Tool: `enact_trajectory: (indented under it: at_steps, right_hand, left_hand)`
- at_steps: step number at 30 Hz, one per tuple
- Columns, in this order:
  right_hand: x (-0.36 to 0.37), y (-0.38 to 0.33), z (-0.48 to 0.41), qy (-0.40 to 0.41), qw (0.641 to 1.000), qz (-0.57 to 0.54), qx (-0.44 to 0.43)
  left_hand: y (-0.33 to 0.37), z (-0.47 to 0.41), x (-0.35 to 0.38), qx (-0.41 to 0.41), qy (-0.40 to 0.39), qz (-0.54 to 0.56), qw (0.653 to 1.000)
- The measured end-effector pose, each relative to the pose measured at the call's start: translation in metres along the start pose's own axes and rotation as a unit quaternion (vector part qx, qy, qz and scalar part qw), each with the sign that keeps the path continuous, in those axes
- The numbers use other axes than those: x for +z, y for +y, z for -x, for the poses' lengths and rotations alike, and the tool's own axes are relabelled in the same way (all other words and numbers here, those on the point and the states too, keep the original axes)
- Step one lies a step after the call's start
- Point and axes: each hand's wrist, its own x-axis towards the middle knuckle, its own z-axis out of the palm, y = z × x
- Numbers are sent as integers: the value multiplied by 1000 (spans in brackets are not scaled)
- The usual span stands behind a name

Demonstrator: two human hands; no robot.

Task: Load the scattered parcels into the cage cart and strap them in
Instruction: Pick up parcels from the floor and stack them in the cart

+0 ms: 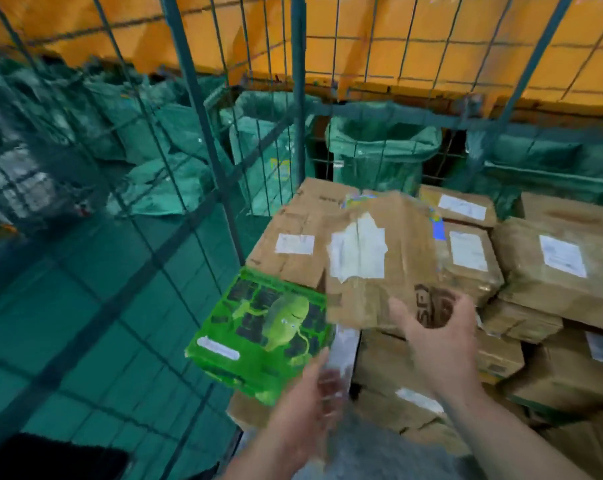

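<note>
Head view: the right hand (435, 341) grips a crumpled brown cardboard parcel with a white label (372, 258) over stacked brown boxes (552, 271) inside the teal wire cage cart (298, 98). The blurred left hand (303, 410), grip unclear, touches a bright green printed box (258, 334) beyond its fingertips. Loading looks well advanced; no strap shows yet.

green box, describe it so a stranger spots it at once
Inside the wire cage cart, find the pile of brown parcels. At the pile's left edge, just ahead of the left hand, lies the green box. It alone is bright green, printed with a cartoon figure; its neighbours are brown cardboard.
</note>
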Motion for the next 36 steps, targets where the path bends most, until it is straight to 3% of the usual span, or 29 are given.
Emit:
enact_trajectory:
  at_steps: [3,6,8,11,14,21,24,30,36]
  right_hand:
    - [54,-38,-12,-33,986,-156,52]
    - [121,-63,-32,-71,951,-240,182]
    - [158,-67,-48,-96,916,-313,231]
    - [200,-49,-72,-147,921,-249,262]
    - [223,-20,-76,-205,940,-117,245]
    - [197,-3,-43,-177,965,-48,188]
    - [177,5,0,-214,967,-16,137]
    - [163,38,93,-364,928,80,13]
    - [139,60,166,-485,865,123,-29]
  left_hand:
    - [74,-12,14,79,-29,16,996]
    - [147,-21,10,147,30,41,988]
    - [178,-30,-4,143,75,30,986]
    - [195,-44,-31,104,105,-24,989]
    - [181,-53,-59,51,110,-75,990]
    - [132,-39,-75,42,103,-93,989]
    - [97,-9,-83,50,93,-103,989]
    - [10,54,-124,30,151,-81,985]
    - [-68,118,-170,50,351,6,935]
